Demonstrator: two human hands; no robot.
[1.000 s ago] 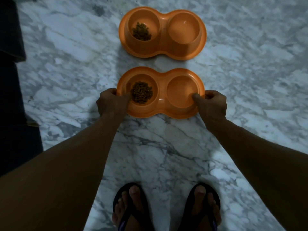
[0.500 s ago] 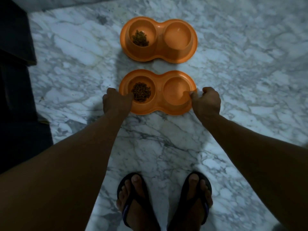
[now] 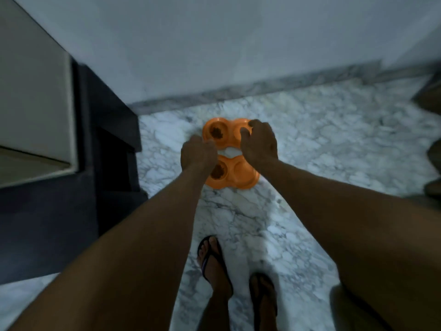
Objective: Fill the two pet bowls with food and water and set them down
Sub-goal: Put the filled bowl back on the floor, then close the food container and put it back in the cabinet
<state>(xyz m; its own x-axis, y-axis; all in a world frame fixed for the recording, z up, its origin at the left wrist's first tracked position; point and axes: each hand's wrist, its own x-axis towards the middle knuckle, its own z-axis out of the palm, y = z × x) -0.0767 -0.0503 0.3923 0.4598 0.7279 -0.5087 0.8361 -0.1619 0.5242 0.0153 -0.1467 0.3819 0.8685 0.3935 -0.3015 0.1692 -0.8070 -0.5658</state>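
Observation:
Two orange double pet bowls sit on the marble floor (image 3: 310, 149), one behind the other. The far bowl (image 3: 230, 136) has brown kibble (image 3: 216, 132) in its left cup. The near bowl (image 3: 241, 174) holds kibble (image 3: 216, 172) in its left cup, and its right cup looks plain orange; water cannot be made out in the blur. My left hand (image 3: 198, 152) and my right hand (image 3: 260, 144) hover above the bowls, loosely curled and holding nothing. They partly cover both bowls.
A dark cabinet base (image 3: 107, 168) with a pale front (image 3: 33, 111) stands at the left. A grey wall (image 3: 238, 44) with a marble skirting rises behind the bowls. My feet in flip-flops (image 3: 213, 263) stand below. Dark objects (image 3: 432, 96) sit at the right edge.
Both hands let go of the near bowl's ends and lifted away. The view rose and pulled back, so the bowls look smaller and the wall came into sight.

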